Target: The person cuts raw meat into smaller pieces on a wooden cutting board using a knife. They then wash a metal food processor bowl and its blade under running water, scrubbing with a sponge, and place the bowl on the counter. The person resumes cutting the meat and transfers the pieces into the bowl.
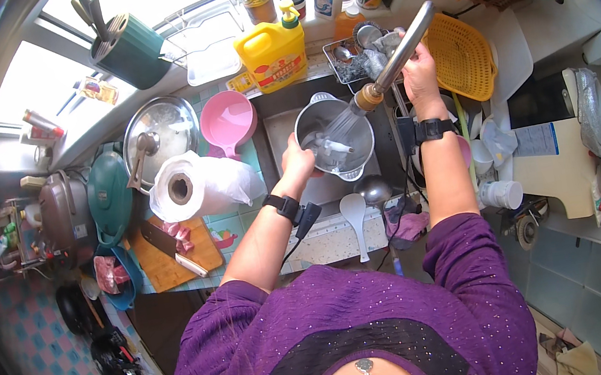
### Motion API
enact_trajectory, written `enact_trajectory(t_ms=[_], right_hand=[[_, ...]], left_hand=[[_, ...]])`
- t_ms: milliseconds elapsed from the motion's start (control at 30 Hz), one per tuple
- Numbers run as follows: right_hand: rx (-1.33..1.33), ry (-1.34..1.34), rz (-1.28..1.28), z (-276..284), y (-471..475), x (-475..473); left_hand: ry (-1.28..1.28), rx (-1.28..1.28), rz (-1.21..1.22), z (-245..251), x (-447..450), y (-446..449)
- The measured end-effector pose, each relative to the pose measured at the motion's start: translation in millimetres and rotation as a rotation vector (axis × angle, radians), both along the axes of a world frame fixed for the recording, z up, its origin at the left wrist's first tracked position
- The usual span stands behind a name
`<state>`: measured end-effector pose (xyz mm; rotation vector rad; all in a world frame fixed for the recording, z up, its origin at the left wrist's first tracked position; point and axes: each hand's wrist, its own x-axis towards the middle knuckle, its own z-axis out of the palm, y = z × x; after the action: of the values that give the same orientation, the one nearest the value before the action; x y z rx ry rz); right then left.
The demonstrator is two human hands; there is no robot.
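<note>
My left hand (298,160) grips the side of a grey metal pot (361,142) with two small side handles, tilted over the sink (274,120). Water sprays into the pot from the nozzle of a metal faucet (402,52). Inside the pot lies a white part (336,146) with a dark tip; what it is I cannot tell. My right hand (419,70) is raised at the faucet, its fingers partly hidden behind the spout, so its grip is unclear. Beside it, a wire basket (339,71) holds steel scourers and cloths.
Left of the sink are a pink dipper (226,119), a plastic bag roll (173,195) and a cleaver (162,240) on a cutting board (152,275) with meat. A yellow jug (275,57) stands behind; a yellow colander (463,61) is right. A white rice paddle (354,214) and ladle (373,189) lie in front.
</note>
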<state>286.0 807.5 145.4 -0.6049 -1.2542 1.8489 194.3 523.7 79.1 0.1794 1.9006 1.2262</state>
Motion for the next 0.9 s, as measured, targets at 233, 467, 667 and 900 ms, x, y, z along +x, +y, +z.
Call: enact_trajectory(t_ms=[233,467,667,900], right_hand=[[-0.200,0.305,-0.173,8.2,32.2,12.1],[-0.491,0.161,-0.083,-11.8,-23.0,77.6],[-0.398,-0.023,-0.125,-28.2,-24.5,68.2],[-0.506,0.028,-0.042,0.8,19.7,37.2]], left_hand=[[-0.094,0.079,0.039,4.9,5.9,-4.3],[-0.084,0.050,0.057,8.9,10.5,-4.2],[0.016,0.034,0.050,-3.1,6.2,-7.8],[0.052,-0.010,0.009,-7.0,0.4,-17.3]])
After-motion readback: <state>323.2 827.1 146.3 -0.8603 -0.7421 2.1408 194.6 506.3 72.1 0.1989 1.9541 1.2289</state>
